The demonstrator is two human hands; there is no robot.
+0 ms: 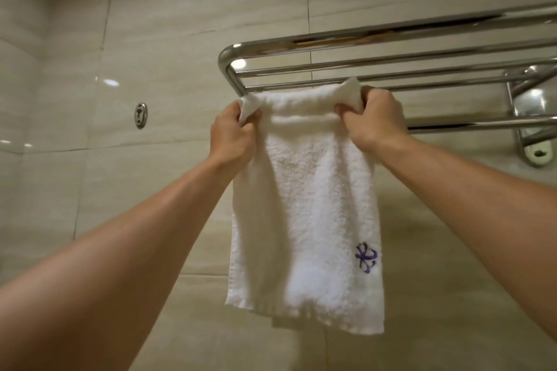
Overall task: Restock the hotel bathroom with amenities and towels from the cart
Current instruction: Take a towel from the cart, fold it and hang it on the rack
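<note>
Up at the wall-mounted chrome towel rack (391, 39), a white terry hand towel with purple embroidery (304, 205) hangs over the lower bar, top fold running left-right. Left hand (233, 135) pinches its left corner, right hand (372, 116) grips the right; both equally near, fingers curled tight.

A tiled bathroom is shown. The walls (168, 24) are clad in large glossy beige tiles. A chromed multi-bar towel rack (391, 48) is fixed to the wall, and a white towel (304, 205) with a purple embroidered emblem (365, 259) is hung there.
</note>
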